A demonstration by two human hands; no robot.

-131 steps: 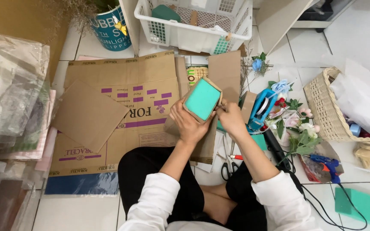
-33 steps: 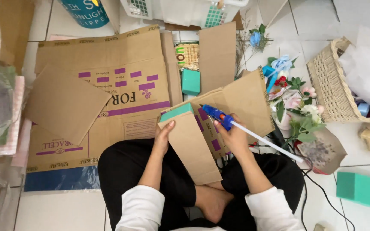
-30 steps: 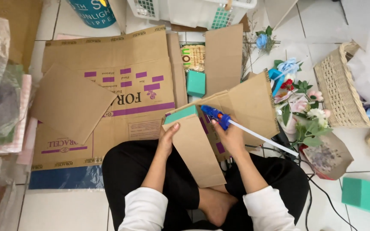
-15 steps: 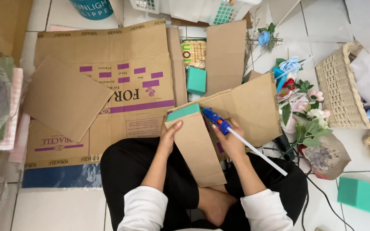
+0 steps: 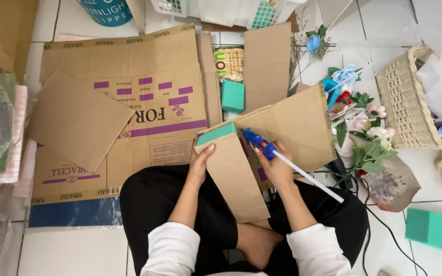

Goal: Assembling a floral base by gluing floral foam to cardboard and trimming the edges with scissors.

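Note:
I sit cross-legged on a tiled floor. My left hand [image 5: 201, 162] grips the left edge of a long brown cardboard piece [image 5: 236, 176] resting on my lap. A green foam block [image 5: 216, 134] sits against the top end of that cardboard. My right hand [image 5: 276, 166] is shut on a blue glue gun [image 5: 260, 142], its nozzle pointing at the cardboard's top right corner near the foam; a white glue stick [image 5: 310, 176] juts out behind it. A larger folded cardboard sheet [image 5: 297, 125] lies under the gun.
A flattened printed carton [image 5: 129, 110] covers the floor ahead. A second green foam block [image 5: 232, 95] lies beyond. Artificial flowers [image 5: 356, 120], a wicker basket [image 5: 405, 107] and another foam block [image 5: 436, 230] are at right. A white laundry basket [image 5: 221, 7] stands at top.
Earlier I held the foam block alone in both hands. Now the foam sits at the cardboard's end and my right hand holds the glue gun, which has crept closer to the foam.

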